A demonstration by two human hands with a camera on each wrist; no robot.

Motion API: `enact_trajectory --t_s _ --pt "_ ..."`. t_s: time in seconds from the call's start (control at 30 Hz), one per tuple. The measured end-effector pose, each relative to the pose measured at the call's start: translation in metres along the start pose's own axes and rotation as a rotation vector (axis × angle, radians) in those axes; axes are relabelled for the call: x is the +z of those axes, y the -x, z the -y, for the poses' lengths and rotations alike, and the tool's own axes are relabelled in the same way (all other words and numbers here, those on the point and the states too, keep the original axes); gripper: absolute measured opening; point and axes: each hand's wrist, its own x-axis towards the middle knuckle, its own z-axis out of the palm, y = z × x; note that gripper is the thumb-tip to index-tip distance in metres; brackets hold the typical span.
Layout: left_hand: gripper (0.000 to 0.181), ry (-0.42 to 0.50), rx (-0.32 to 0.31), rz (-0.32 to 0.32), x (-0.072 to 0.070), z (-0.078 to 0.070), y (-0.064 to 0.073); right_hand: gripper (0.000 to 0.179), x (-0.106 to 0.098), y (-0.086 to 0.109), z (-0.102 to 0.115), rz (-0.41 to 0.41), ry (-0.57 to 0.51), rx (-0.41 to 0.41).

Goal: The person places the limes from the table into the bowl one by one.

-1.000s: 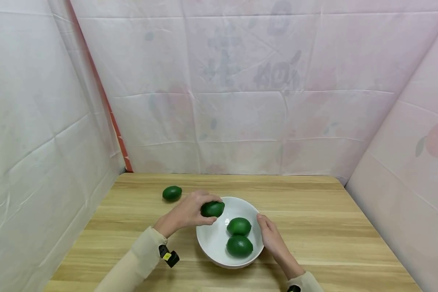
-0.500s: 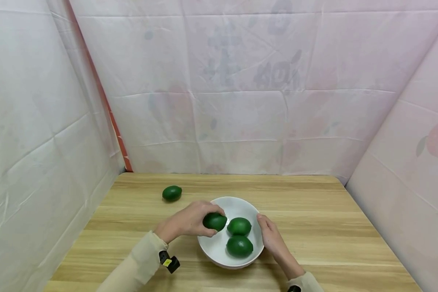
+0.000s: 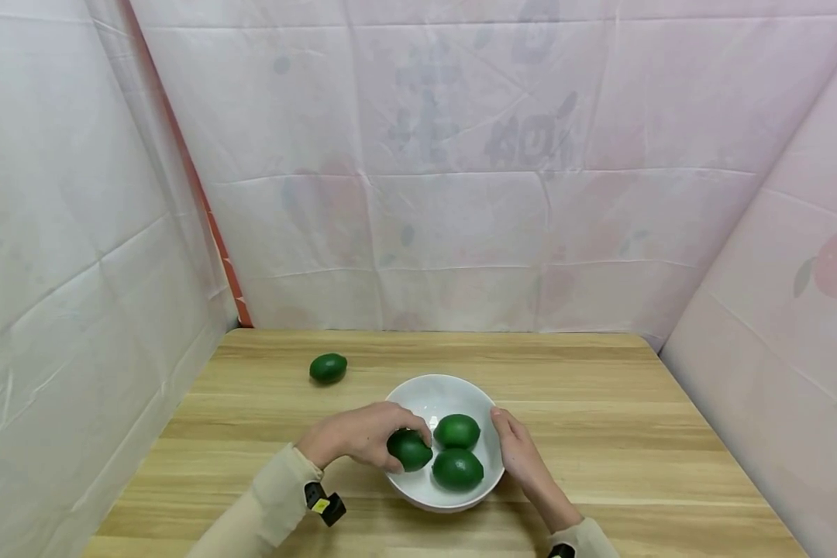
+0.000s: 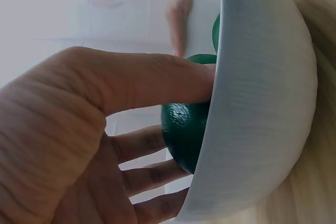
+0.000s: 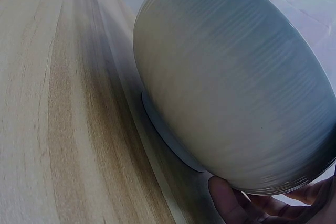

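A white bowl (image 3: 453, 389) stands on the wooden table. Inside it lie two limes, an upper one (image 3: 457, 432) and a lower one (image 3: 458, 469), side by side. My left hand (image 3: 363, 434) reaches over the bowl's left rim and grips another lime (image 3: 409, 451) between thumb and fingers, low in the bowl. The left wrist view shows this dark green lime (image 4: 184, 129) partly hidden behind the bowl wall (image 4: 257, 103). My right hand (image 3: 521, 456) holds the bowl's right side, and its fingertips touch the outer wall in the right wrist view.
One more lime (image 3: 328, 368) lies on the table (image 3: 621, 434) at the back left, beyond the left hand. Pale printed sheets (image 3: 453, 217) hang around the table at the back and both sides.
My left hand has brought its lime down and nearer, from over the bowl's upper left to low inside it. The right hand and the bowl stay nearly where they were.
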Motion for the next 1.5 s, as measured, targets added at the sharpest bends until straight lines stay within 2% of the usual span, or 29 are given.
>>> enact_trajectory --t_s 0.2,0.57,0.8,0.97,1.13,1.5 --pt "0.058 0.017 0.002 0.036 0.002 0.001 -0.001 0.056 0.001 0.0 0.0 -0.006 0.005 -0.001" --pt "0.053 0.16 -0.007 0.129 0.0 0.007 -0.008 0.055 0.001 -0.001 0.0 -0.015 -0.007 0.008" --pt "0.049 0.235 -0.026 0.176 -0.002 0.006 -0.014 0.056 0.0 -0.002 0.0 -0.004 -0.021 0.0" --pt "0.041 0.238 -0.039 0.194 0.002 0.006 -0.016 0.055 0.001 -0.002 -0.001 -0.006 -0.022 -0.003" --pt "0.037 0.216 -0.056 0.181 0.006 0.008 -0.017 0.054 0.002 -0.002 -0.003 -0.009 -0.018 -0.002" --pt "0.039 0.151 -0.083 0.143 0.009 0.003 -0.017 0.057 0.002 -0.003 -0.005 0.001 -0.005 -0.004"
